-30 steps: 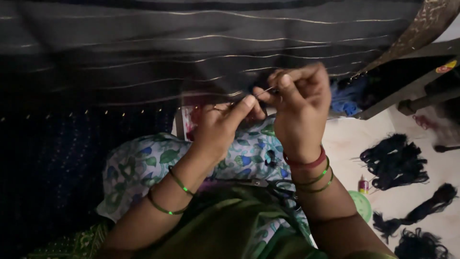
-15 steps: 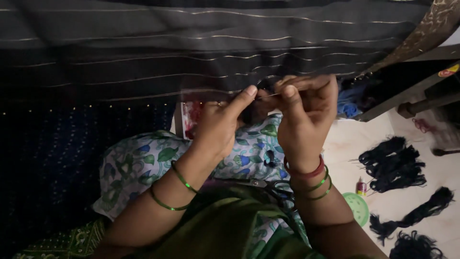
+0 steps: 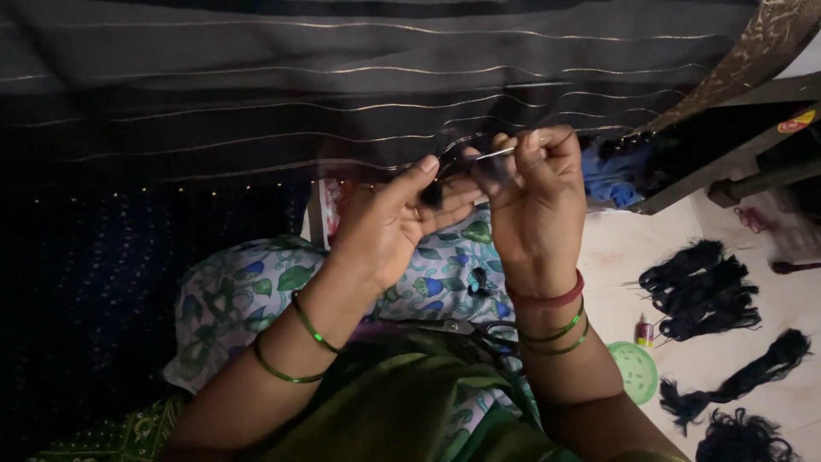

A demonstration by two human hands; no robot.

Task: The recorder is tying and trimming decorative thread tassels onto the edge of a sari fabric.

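At the far left we see a dark navy cloth dotted with small pale specks, hanging in shadow, and above it a wide black fabric crossed by thin golden stripes that fills the upper part of the view. Lower down lies a white cloth printed with blue and green leaves, spread over the lap. Our left hand, with two thin green bangles on the forearm, is raised with the thumb up and the fingers loosely curled; a small tuft of black thread sits against its fingertips, though we cannot tell how tightly it is pinched. Just beside it, our right hand presses thumb and forefinger together on a thin silvery needle, held level right in front of the striped fabric. A pair of dark-handled scissors lies on the lap beneath the wrists. Further right, a round pale green lid rests on the pale floor, near several bundles of black thread; a dark wooden frame slants across the upper corner.
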